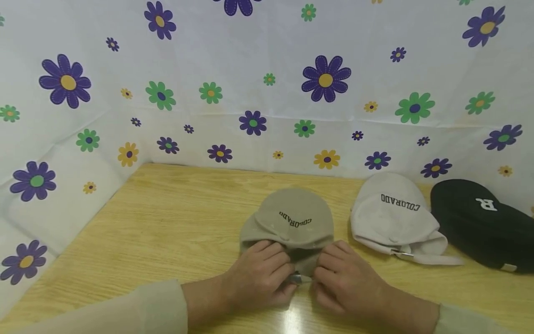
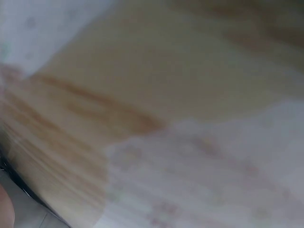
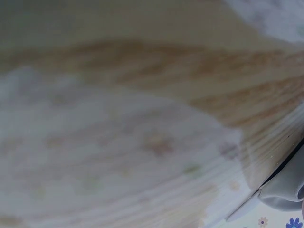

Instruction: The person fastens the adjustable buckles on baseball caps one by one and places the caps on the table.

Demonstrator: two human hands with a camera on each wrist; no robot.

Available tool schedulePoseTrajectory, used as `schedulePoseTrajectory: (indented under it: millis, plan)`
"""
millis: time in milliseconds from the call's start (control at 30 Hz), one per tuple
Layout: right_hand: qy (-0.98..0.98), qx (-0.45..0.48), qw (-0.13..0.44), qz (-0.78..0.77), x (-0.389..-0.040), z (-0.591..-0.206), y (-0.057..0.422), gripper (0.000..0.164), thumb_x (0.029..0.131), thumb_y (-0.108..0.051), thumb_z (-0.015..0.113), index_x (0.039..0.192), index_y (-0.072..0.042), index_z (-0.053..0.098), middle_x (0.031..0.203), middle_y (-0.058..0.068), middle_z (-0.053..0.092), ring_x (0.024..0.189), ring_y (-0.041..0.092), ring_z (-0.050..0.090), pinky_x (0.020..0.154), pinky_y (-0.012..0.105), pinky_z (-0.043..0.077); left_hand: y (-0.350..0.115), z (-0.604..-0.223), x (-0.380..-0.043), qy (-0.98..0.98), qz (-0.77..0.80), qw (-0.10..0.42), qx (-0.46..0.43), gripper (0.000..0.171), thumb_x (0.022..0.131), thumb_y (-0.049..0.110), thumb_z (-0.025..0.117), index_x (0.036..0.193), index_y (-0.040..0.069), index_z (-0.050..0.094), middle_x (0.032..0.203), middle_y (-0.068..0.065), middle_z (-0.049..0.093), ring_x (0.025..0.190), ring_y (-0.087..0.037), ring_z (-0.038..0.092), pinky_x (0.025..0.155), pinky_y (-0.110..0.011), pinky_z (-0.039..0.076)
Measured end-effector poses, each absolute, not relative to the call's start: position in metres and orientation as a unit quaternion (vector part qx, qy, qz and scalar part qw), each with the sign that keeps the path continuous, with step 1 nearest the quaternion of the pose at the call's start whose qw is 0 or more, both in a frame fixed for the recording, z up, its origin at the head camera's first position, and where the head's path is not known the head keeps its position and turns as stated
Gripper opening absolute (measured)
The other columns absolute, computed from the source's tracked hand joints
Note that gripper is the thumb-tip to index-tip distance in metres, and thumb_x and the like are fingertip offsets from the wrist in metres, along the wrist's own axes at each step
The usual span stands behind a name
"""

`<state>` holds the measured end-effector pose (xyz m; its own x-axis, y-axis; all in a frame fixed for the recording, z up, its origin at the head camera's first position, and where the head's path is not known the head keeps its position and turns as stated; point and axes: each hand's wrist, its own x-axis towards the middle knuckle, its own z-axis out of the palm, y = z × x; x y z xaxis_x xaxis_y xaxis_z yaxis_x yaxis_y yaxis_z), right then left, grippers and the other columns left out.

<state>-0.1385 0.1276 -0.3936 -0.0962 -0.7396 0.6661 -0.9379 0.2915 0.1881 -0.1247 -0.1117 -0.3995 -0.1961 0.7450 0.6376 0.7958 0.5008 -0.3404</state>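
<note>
A beige cap [image 1: 298,204] with dark COLORADO lettering sits on the wooden table, its back opening facing me. On the left side of that opening, my left hand [image 1: 259,274] grips the strap with curled fingers. A small metal buckle [image 1: 296,279] shows by its thumb. Opposite it, my right hand [image 1: 349,278] pinches the strap's other side, fingers bent. The fingers hide much of the strap, and whether its ends are joined cannot be made out. Both wrist views show mostly blurred, glossy tabletop.
Right of the beige cap lies a pale cap [image 1: 390,218] with COLORADO lettering and a buckled strap. A black cap [image 1: 471,222] with a white R touches its right side. Behind the wooden table [image 1: 167,222] hangs a white flowered cloth [image 1: 267,55].
</note>
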Motion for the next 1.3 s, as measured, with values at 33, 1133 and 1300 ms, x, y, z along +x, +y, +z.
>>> schedulePoseTrajectory:
  millis: [33, 1133, 1300]
  plan:
    - [-0.726, 0.577, 0.345, 0.144, -0.1386, -0.3937, 0.1276, 0.006, 0.070, -0.018, 0.060, 0.071, -0.019, 0.053, 0.077, -0.006, 0.052, 0.076, 0.016, 0.049, 0.074, 0.031, 0.039, -0.1118, -0.3994, -0.1247, -0.773, -0.032, 0.392, -0.498, 0.018, 0.081, 0.034, 0.063, 0.081, 0.017, 0.070, 0.082, 0.007, 0.066, 0.079, -0.012, 0.059, 0.073, -0.026, 0.046]
    - [-0.729, 0.567, 0.351, 0.151, -0.1379, -0.3923, 0.1283, 0.014, 0.064, -0.020, 0.057, 0.067, -0.019, 0.044, 0.073, -0.006, 0.044, 0.072, 0.015, 0.043, 0.071, 0.030, 0.036, -0.1112, -0.3992, -0.1267, -0.763, -0.046, 0.413, -0.494, 0.015, 0.077, 0.032, 0.066, 0.079, 0.017, 0.069, 0.080, 0.007, 0.065, 0.077, -0.012, 0.059, 0.072, -0.027, 0.047]
    - [-0.728, 0.569, 0.352, 0.153, -0.1382, -0.3922, 0.1283, 0.014, 0.064, -0.020, 0.057, 0.067, -0.019, 0.044, 0.073, -0.006, 0.044, 0.072, 0.014, 0.042, 0.071, 0.030, 0.036, -0.1109, -0.4003, -0.1268, -0.761, -0.044, 0.419, -0.493, 0.015, 0.077, 0.032, 0.065, 0.078, 0.017, 0.068, 0.079, 0.006, 0.065, 0.077, -0.013, 0.059, 0.072, -0.027, 0.047]
